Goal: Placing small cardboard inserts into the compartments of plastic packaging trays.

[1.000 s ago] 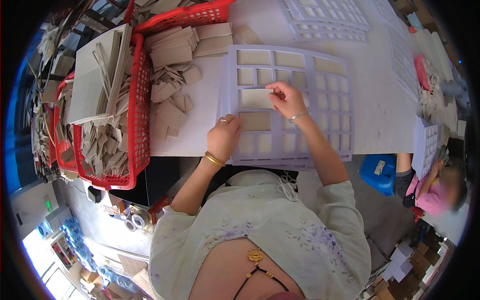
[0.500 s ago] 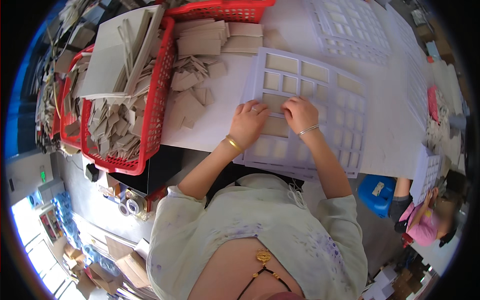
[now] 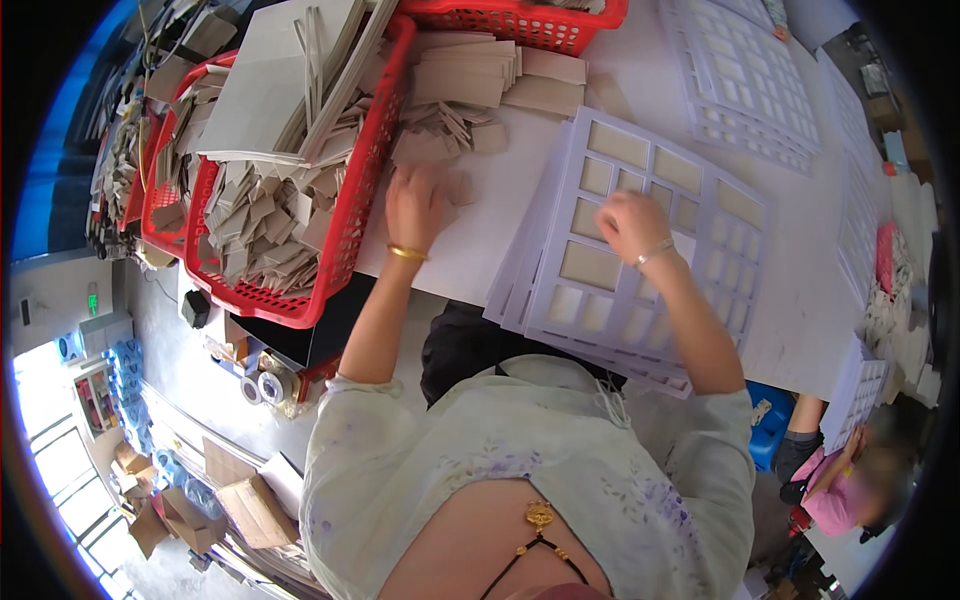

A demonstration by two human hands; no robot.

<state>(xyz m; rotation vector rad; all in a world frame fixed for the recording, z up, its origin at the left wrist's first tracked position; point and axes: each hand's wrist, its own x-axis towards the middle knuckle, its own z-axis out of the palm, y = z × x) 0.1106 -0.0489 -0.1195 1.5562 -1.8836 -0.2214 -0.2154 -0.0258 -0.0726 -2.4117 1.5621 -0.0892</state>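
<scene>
A stack of white die-cut grid sheets (image 3: 700, 180) with rectangular windows lies on the white table in front of me. My right hand (image 3: 630, 225) rests on the top sheet near its middle, fingers curled; I cannot tell if it holds anything. My left hand (image 3: 415, 205), with a gold bangle at the wrist, lies flat on loose tan cardboard pieces (image 3: 440, 130) scattered on the table beside the red basket (image 3: 350, 220). Tan cardboard shows through several windows of the grid.
Red plastic baskets full of tan cardboard offcuts (image 3: 260, 210) stand at the left, one topped by large grey boards (image 3: 290, 80). More white grid sheets (image 3: 750, 80) lie further back. Another person in pink (image 3: 830, 490) sits at lower right, next to a blue stool (image 3: 770, 430).
My left hand has left the grid sheet and moved left onto the loose cardboard pieces by the basket. My right hand stayed on the sheet. The view shifted left.
</scene>
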